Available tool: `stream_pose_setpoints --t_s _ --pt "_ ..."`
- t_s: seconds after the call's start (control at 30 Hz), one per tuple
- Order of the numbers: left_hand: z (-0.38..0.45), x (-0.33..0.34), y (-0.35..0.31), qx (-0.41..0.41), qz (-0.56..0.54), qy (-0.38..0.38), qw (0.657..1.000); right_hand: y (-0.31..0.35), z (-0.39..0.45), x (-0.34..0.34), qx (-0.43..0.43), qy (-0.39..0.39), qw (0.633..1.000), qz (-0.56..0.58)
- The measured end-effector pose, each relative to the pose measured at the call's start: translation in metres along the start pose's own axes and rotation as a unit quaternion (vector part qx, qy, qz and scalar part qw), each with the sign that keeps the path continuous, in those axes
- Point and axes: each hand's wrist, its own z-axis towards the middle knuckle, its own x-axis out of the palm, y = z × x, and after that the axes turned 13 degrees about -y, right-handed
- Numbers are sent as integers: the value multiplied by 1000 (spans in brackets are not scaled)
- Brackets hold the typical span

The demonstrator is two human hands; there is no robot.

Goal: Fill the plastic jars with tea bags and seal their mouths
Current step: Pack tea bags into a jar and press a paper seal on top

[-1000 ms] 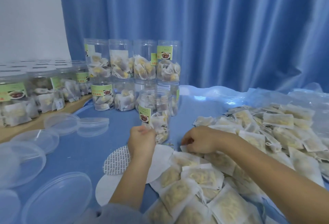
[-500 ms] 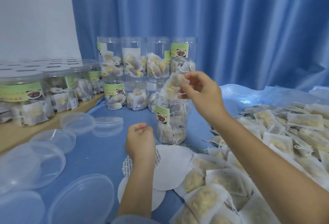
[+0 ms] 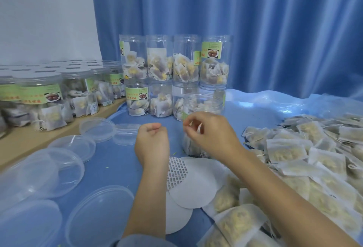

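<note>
Hands at the open jar, mid-frame

Jar [image 3: 203, 105] first: I see it clear, lidless, standing on the blue bench [image 3: 110, 158] at the centre of the frame, with tea bags packed inside up to near its mouth. My right hand [image 3: 210, 134] hangs in front of the jar, covering much of its wall. Its grip is loose, fingers curled slackly toward the thumb; something pale shows between the fingertips, but it is blurred and I cannot tell whether the grip pinches it. My left hand [image 3: 152, 142] sits just left of the jar, apart from it, with its grip pressed together into a fist around nothing I can see.

Below the hands, lower centre, lie round white seal discs [image 3: 196, 185], overlapping one another; one disc [image 3: 176, 172] shows a printed face and lies partly under my left wrist. The loose tea bags [image 3: 284, 152] spread in a heap across the right and lower right of the frame.

Behind the jar, at centre, partly filled jars [image 3: 172, 73] stand stacked in two rows of four, uncapped on top. In the left of the frame, capped jars [image 3: 39, 97] with green labels stand on a wooden surface. Clear lids [image 3: 98, 213] lie scattered over the lower left, some resting on each other. A blue curtain [image 3: 255, 30] fills the upper right.
</note>
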Motion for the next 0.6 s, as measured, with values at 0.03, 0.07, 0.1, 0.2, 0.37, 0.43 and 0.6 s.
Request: stream_pose_setpoints --t_s 0.03,0.07,0.1,0.2,0.37,0.43,0.6 --pt "0 -1 0 0 4 -2 1000 3 -2 4 31 90 995 -20" --pt "0 -2 0 -2 10 -4 1000 5 -5 10 49 155 986 -45" --pt "0 -3 0 -3 16 -5 1000 7 -9 16 55 195 977 -69" --pt "-1 -5 1 -8 32 -4 999 13 -23 33 49 245 957 -149" --pt "-2 -9 2 -12 52 3 999 12 -31 43 68 269 948 -156" --pt "-3 -11 2 -11 57 4 998 12 -31 44 68 264 954 -126" --pt "-4 -12 4 -19 57 -2 998 12 -32 48 60 220 973 -29"
